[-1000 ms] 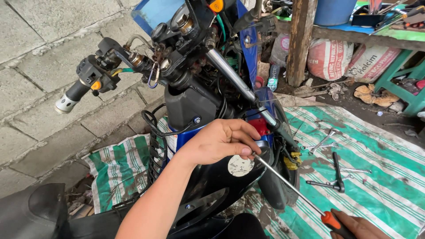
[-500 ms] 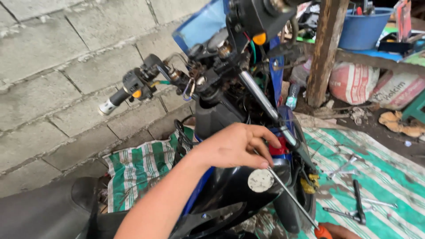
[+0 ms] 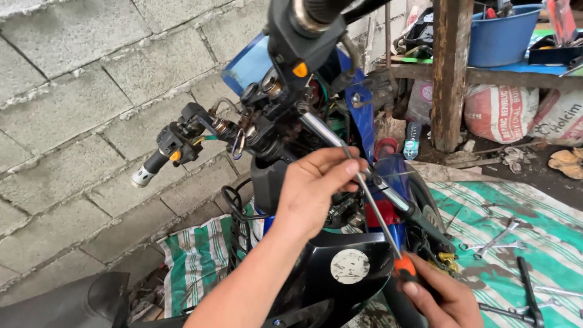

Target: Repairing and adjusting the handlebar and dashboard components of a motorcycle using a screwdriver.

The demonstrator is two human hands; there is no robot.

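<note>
A stripped blue and black motorcycle (image 3: 316, 285) fills the middle of the head view, with its handlebar (image 3: 176, 143) and wiring bare. My left hand (image 3: 313, 191) reaches in beside the chrome fork tube (image 3: 322, 129). Its thumb and forefinger pinch the upper end of a long screwdriver's thin shaft (image 3: 379, 220). My right hand (image 3: 440, 300), low at the right, grips the screwdriver's orange handle (image 3: 405, 266). The shaft slants up and left across a red part (image 3: 388, 214) behind the front panel. My fingers hide the tip.
A green and white striped tarp (image 3: 546, 209) lies on the ground to the right with wrenches (image 3: 493, 243) and a black T-handle tool (image 3: 527, 290) on it. A grey block wall (image 3: 73, 109) is at the left. A wooden post (image 3: 449, 73), sacks (image 3: 501, 112) and a blue tub (image 3: 504, 33) stand behind.
My left hand has risen from the red part toward the fork, and the screwdriver has lifted with it. My right hand has come further into view. The view has closed in on the bike.
</note>
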